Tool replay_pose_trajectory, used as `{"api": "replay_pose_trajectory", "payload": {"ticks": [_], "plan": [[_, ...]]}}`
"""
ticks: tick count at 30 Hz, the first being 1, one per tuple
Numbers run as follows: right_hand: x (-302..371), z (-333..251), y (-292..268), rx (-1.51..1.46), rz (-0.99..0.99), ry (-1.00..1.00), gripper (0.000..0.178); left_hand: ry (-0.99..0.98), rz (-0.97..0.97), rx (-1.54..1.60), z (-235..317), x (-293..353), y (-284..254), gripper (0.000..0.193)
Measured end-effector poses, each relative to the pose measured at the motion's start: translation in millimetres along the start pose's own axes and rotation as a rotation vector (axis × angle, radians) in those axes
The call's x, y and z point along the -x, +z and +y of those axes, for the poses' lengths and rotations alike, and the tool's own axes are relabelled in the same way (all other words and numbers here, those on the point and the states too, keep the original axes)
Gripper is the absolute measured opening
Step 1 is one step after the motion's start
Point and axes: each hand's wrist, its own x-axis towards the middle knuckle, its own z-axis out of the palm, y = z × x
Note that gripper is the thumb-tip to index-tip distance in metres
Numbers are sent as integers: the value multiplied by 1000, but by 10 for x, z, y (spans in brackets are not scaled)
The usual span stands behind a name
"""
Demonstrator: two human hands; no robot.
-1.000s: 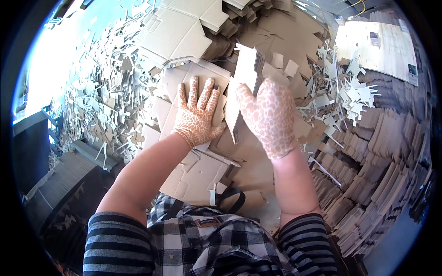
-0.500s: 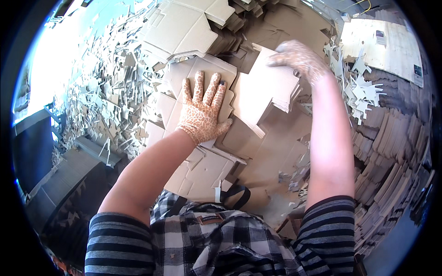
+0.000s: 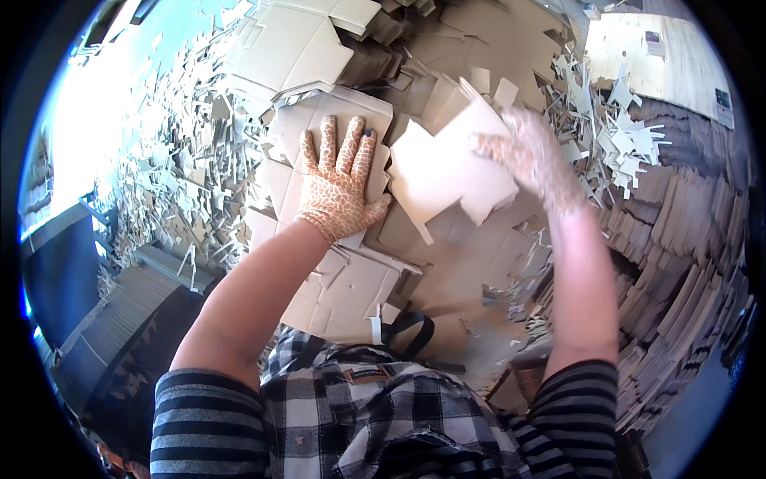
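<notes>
My left hand, in a tan patterned glove, lies flat with fingers spread on a stack of die-cut cardboard sheets. One fingertip of that glove looks dark. To its right, my right hand, gloved alike and smeared by motion, grips the right side of a notched cardboard piece. The piece is tilted over brown cardboard, and its lower left point hangs free. Whether it is one sheet or several, I cannot tell. The underside of the right hand's grip is hidden.
More cut cardboard blanks are stacked at the far left of the stack. Loose cardboard scraps heap up on the left. Tall piles of cardboard stand on the right, below a pale wooden board. A flat blank lies close to my body.
My right hand has come nearer and lower, turning the cardboard piece so its broad face shows more. Small flaps now stand up behind it. The left hand stays flat on the stack.
</notes>
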Motion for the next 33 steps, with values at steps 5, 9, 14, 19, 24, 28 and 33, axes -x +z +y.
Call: {"api": "replay_pose_trajectory", "payload": {"ticks": [5, 9, 14, 19, 24, 28, 33], "plan": [[-798, -342, -298, 506, -331, 40, 72, 16, 64, -50, 3, -37, 89, 99], [-642, -150, -202, 226, -68, 103, 62, -10, 17, -84, 44, -67, 61, 99], [89, 262, 66, -765, 182, 178, 43, -16, 35, -109, 36, -26, 82, 100], [607, 461, 1056, -915, 268, 116, 47, -1, 17, -102, 50, -44, 73, 102], [252, 36, 1456, -36, 138, 69, 29, 12, 8, -101, 40, -50, 49, 104], [331, -94, 1346, -148, 59, 59, 24, 49, 50, -77, -3, -13, 104, 104], [343, -1, 1312, -820, 28, 369, 28, 105, 56, -48, -11, -49, 58, 101]]}}
